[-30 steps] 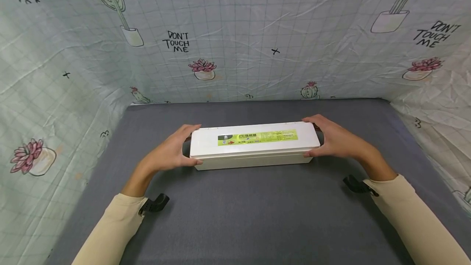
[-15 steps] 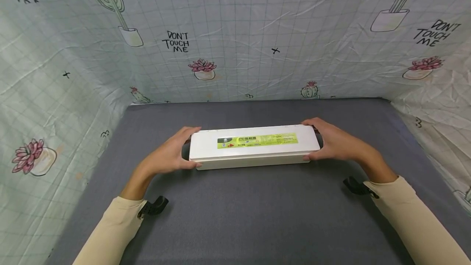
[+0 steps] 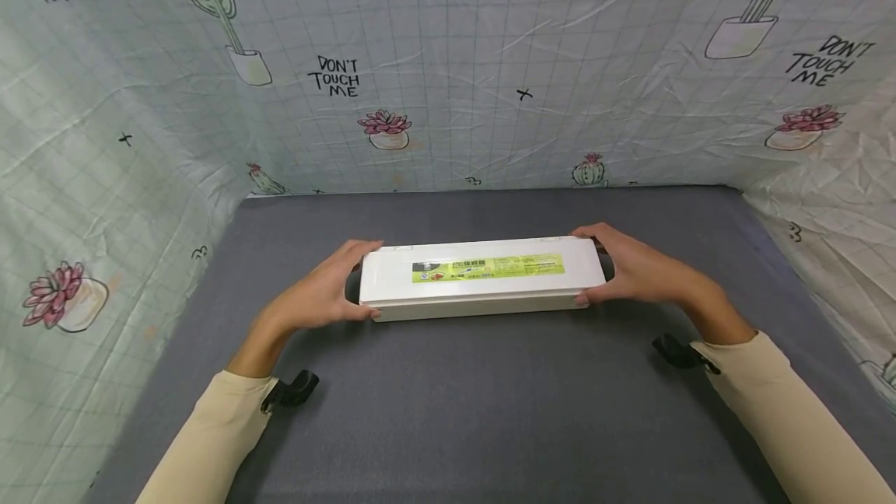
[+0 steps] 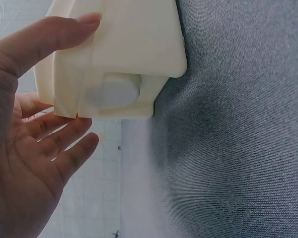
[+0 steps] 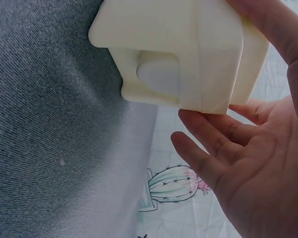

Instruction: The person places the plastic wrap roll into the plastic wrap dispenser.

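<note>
A long white cling film dispenser box with a yellow-green label lies crosswise on the grey table. My left hand grips its left end, thumb on the near side and fingers on the far side. At the opposite end my right hand holds it the same way. The left wrist view shows a pale roll end in the box's side opening. A similar roll end shows in the right wrist view. Both palms stand apart from the box ends there.
The grey table extends in front of the box and behind it. Cloth walls printed with cacti and lettering stand at the back and sides. A black wrist mount sticks out from the left cuff, another mount from the right.
Between the first frame and the middle one, the box's top dropped slightly, its front face looks narrower, and both hands sank a little with it. Since then almost nothing has moved.
</note>
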### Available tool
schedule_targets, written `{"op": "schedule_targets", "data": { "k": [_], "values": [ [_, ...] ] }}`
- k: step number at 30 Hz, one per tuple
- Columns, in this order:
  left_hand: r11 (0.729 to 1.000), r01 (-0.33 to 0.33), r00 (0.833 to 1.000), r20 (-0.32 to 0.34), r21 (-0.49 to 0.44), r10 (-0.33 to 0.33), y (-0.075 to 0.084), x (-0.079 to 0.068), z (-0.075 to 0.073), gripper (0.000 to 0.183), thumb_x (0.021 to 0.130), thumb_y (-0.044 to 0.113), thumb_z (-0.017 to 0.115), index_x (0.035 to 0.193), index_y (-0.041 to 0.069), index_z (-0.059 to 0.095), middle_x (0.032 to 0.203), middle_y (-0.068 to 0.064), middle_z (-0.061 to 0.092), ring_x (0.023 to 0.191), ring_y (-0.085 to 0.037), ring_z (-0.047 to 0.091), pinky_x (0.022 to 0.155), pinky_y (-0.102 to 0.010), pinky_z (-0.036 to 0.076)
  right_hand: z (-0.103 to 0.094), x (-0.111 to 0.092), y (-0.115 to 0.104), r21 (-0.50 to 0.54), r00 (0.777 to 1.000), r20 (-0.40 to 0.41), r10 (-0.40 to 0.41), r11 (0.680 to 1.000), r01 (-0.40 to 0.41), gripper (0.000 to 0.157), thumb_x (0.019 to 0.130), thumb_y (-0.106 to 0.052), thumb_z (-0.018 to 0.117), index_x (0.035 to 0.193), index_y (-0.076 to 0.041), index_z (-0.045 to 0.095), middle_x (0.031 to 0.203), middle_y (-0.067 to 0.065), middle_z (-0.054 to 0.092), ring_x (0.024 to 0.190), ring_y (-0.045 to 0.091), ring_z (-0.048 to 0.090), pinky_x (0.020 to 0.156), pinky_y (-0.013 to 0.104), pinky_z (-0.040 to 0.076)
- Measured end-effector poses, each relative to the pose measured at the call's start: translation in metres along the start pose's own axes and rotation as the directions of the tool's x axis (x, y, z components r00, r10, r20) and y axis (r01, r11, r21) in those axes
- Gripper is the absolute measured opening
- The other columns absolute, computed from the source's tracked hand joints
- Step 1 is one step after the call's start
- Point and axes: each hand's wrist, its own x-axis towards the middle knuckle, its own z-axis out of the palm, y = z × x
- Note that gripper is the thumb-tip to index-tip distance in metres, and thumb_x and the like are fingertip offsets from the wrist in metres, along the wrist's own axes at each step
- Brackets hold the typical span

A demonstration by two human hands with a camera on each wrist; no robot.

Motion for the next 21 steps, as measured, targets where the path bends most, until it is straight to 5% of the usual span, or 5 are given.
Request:
{"op": "schedule_targets", "data": {
  "k": [14,21],
  "values": [
    [1.000,-0.010,0.998,0.055,-0.024,0.011,-0.007,0.010,-0.004,0.103,0.076,0.036,0.088,0.158,0.011,0.031,0.146,-0.008,0.041,0.132,-0.026,0.044,0.109,-0.056,0.038,-0.003,0.011,0.013,0.142,0.998,0.043,-0.041,0.989,0.034,0.094,0.077,-0.038,0.090,0.147,-0.012,0.033,0.139,0.008,0.048,0.126,0.028,0.048,0.098,0.050,0.042],
    [1.000,-0.008,0.997,0.083,-0.012,0.009,-0.009,0.014,-0.007,0.106,0.074,0.038,0.089,0.159,0.013,0.031,0.145,-0.005,0.041,0.129,-0.024,0.046,0.107,-0.053,0.039,0.000,0.016,0.025,0.227,0.996,0.074,-0.054,0.973,0.036,0.092,0.078,-0.029,0.090,0.147,-0.016,0.030,0.138,0.009,0.046,0.120,0.026,0.048,0.094,0.035,0.045]
  ]
}}
